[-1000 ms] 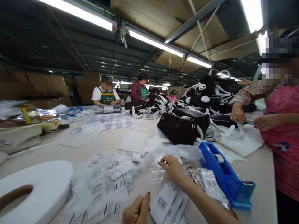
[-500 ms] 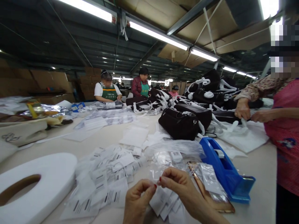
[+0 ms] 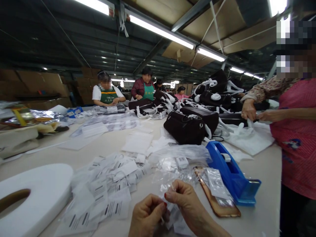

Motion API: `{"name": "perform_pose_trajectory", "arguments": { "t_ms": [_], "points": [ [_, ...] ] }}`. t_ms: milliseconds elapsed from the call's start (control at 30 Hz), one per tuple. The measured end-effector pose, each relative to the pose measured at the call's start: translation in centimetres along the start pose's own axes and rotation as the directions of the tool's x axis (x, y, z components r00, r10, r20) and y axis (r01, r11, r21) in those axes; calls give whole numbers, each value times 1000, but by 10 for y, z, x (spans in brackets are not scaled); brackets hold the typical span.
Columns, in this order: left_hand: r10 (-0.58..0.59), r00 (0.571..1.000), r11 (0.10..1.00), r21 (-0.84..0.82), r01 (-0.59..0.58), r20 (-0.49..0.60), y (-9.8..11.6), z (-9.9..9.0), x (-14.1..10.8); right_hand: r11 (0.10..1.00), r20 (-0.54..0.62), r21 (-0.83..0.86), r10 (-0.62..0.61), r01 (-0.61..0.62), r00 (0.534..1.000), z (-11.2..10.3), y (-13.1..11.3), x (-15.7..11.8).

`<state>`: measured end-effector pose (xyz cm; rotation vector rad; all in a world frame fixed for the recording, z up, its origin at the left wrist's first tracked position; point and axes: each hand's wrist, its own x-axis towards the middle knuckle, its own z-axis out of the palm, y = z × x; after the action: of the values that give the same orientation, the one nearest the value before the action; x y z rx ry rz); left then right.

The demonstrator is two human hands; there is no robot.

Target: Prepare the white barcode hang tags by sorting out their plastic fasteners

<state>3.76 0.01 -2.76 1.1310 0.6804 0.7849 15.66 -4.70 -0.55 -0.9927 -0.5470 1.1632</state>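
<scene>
My left hand (image 3: 146, 215) and my right hand (image 3: 186, 204) meet at the bottom middle of the view, fingertips pinched together on a small clear plastic bag (image 3: 167, 187). Just under and beside them lie loose barcode tags in clear sleeves (image 3: 108, 187), spread over the pale table (image 3: 113, 146). A heap of clear bags (image 3: 180, 158) sits right behind my fingers.
A blue tape dispenser (image 3: 230, 172) stands to the right, with a brown phone-like slab (image 3: 214, 202) beside it. A large white tape roll (image 3: 37, 194) lies at the left. Dark handbags (image 3: 185, 126) sit mid-table. A person in red (image 3: 293, 131) handles white cloth at right; other workers stand far behind.
My right hand drew back from the bag heap toward me and joined my left hand, which rose from the bottom edge; both now pinch a small clear bag.
</scene>
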Motion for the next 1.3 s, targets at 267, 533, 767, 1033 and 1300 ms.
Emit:
{"name": "perform_pose_trajectory", "arguments": {
  "t_ms": [267,533,767,1033,1300],
  "points": [
    [-4,1000,1000,-20,4,13,-3,2,-3,994,52,-111,14,-8,999,-3,-1,-5],
    [-23,999,999,-31,23,24,-11,4,-4,992,40,-126,4,1,999,-8,-2,-4],
    [1,999,1000,27,0,-43,-7,0,-3,973,79,-229,20,-1,997,-14,-18,-14],
    [94,991,988,129,-81,-96,12,-2,-6,985,-126,-143,-113,95,986,-33,-35,-23],
    [284,956,707,689,-160,-69,11,-18,10,981,-309,8,-182,194,933,-77,-22,-39]
  ]
}}
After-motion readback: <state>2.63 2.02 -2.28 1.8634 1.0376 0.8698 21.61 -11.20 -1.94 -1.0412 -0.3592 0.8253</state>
